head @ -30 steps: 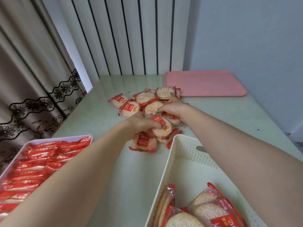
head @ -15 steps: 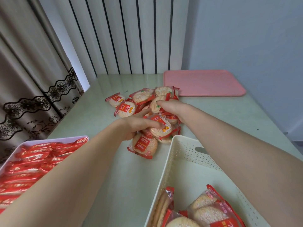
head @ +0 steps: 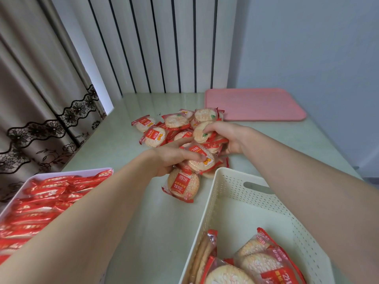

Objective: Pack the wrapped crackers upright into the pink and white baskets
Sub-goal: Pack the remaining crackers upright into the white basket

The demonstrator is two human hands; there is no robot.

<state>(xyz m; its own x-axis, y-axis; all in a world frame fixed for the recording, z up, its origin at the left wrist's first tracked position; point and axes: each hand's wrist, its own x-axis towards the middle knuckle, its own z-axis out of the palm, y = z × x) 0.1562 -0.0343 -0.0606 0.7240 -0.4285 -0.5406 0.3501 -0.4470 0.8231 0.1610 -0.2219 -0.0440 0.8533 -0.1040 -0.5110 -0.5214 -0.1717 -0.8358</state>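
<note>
The left hand point(head: 170, 158) has its grip clenched on a round wrapped rice cracker with a red label point(head: 200, 158), thumb laid across the face of the pack and index finger stretched out past its top edge. Just beside it at 2 o'clock, the right hand point(head: 225, 136) grips another pale wrapped cracker point(head: 202, 133), fingers curled around it from above.

Both hands sit in a loose pile of clear-and-red wrapped crackers point(head: 176, 121) in the middle of the pale green counter point(head: 123, 144). At 6 o'clock from the left hand one wrapped cracker with a red label point(head: 183, 186) lies flat on the counter, touching the near edge of the pile.

At 5 o'clock from the hands stands a cream-white perforated plastic basket point(head: 231, 193), with a handle slot in its far wall. Its near end holds a few wrapped crackers point(head: 254, 261), one upright against the left wall, the others leaning. At 8 o'clock, well apart from the pile, a pale pink plastic basket point(head: 71, 173) is filled with red-wrapped packs standing on edge in tight rows.

At 1 o'clock, past the pile, a flat pink rectangular plastic lid point(head: 256, 104) lies on the counter near the wall. A brown curtain with black lace trim point(head: 41, 99) hangs at 10 o'clock.
</note>
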